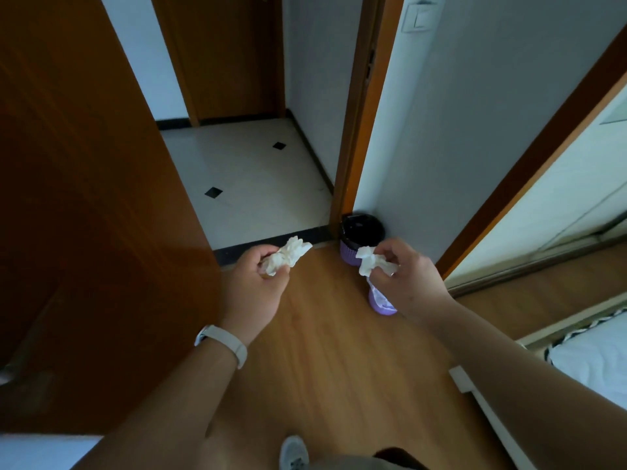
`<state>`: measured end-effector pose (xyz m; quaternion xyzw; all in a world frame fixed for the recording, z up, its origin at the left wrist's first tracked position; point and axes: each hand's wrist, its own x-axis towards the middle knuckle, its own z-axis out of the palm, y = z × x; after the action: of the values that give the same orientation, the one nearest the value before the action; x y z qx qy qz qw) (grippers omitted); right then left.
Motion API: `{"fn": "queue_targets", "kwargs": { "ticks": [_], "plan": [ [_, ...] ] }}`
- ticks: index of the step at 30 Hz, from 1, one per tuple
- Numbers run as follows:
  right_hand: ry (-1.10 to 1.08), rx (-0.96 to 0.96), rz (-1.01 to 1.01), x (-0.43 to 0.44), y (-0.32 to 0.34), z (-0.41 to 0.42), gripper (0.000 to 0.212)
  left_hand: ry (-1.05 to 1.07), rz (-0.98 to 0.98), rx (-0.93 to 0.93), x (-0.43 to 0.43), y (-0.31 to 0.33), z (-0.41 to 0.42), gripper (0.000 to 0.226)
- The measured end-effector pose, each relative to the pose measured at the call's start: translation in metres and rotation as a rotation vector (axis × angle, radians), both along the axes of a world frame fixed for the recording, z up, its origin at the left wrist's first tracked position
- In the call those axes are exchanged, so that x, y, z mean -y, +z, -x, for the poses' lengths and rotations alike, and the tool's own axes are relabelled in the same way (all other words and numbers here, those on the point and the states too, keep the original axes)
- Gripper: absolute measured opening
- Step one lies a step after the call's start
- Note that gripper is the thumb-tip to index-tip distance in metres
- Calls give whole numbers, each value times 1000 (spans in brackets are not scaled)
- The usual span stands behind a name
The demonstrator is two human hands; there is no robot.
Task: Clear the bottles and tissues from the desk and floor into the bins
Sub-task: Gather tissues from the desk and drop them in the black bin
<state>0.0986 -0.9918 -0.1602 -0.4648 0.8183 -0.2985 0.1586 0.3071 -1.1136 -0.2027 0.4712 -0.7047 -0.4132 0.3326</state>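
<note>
now my left hand (258,280) gripping a crumpled tissue (287,254), right hand (405,273) pinching another tissue (372,262), purple bin (359,239) just beyond

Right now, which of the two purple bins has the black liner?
The far bin, in the corner by the door frame, has it. The nearer bin, under the right hand, shows a whitish liner.

Small purple bin with white liner (381,301), centre right: mostly hidden behind right hand (405,279). Purple bin with black liner (361,232): contents too dark to tell. Grey shoe (293,452) cut off by bottom edge. White mattress (590,357) cut off at right edge.
</note>
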Motion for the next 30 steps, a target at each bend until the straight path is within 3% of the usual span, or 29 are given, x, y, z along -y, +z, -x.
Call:
{"fn": "queue_targets", "kwargs": {
  "ticks": [5, 15, 30],
  "plan": [
    [-3, 23, -55, 40, -6, 2, 27, -1, 2, -6, 44, -11, 0, 30],
    [26, 10, 24, 141, -38, 44, 21, -5, -33, 1, 130, -22, 46, 31],
    [-97, 116, 55, 284, -41, 213, 20, -138, 36, 113, 288, 0, 221, 29]
  ]
}}
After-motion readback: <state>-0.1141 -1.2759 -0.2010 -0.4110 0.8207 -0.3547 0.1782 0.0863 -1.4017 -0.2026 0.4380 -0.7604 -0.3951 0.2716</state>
